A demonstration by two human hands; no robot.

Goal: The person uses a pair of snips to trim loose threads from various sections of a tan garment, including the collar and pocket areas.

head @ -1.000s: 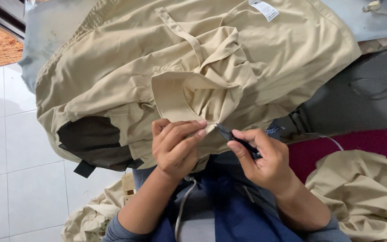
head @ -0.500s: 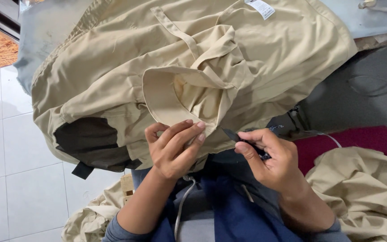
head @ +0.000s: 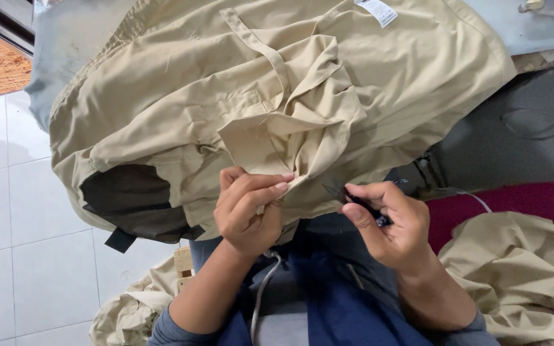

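One large beige garment [head: 277, 96] is seen spread over the surface [head: 65, 45] and hanging down toward the person's lap. One white label [head: 376, 11] is seen near its top edge, and one dark lining patch [head: 129, 195] is visible at its lower left. A flap of the garment [head: 258, 144] is folded near the middle, with its point directed down toward the hands.

Two hands are seen. The flap edge is pinched by the left hand [head: 248, 208], with the fingers [head: 267, 189] pressed together on the cloth. One small dark cutting tool [head: 354, 202] is held in the right hand [head: 392, 221]; the fingers are closed around it. The long axis of the tool runs slantwise, and its tip is pointed up and left, toward the pinched cloth, near it but whether it touches cannot be told.

Two more beige cloth heaps are counted below: one at the right [head: 520, 275] beside a dark red cushion [head: 508, 202], and one on the white tiled floor [head: 27, 243] at the lower left [head: 136, 307].
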